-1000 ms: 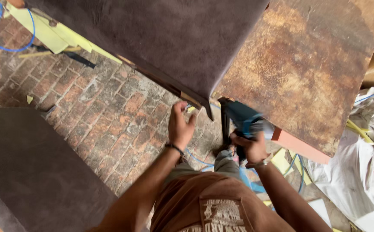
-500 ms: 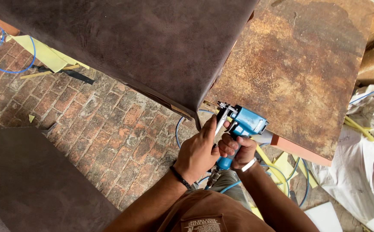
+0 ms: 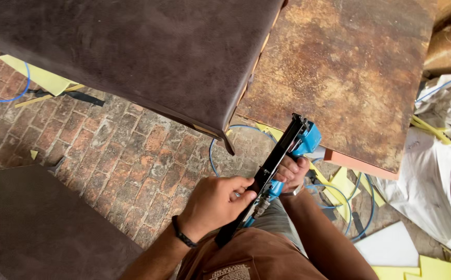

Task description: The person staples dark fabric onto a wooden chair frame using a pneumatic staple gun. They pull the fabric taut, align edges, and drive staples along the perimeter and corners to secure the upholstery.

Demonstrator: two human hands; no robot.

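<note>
Both our hands on the staple gun (image 3: 282,161)

Right hand (image 3: 291,173) wraps the handle; left hand (image 3: 216,203) pinches its black rail, which slants up-right toward the brown panel (image 3: 132,52).

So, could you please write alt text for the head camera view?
Seen from above, a person's right hand grips a blue staple gun while the left hand holds its black magazine, below a brown upholstered panel and over a brick floor.

Staple gun (image 3: 282,155) sits at centre, left hand (image 3: 212,205) at its 8 o'clock, right hand (image 3: 290,173) under it. Cushion panel (image 3: 132,52) at 11 o'clock, board (image 3: 350,67) at 1, hose (image 3: 363,207) at 4.
</note>
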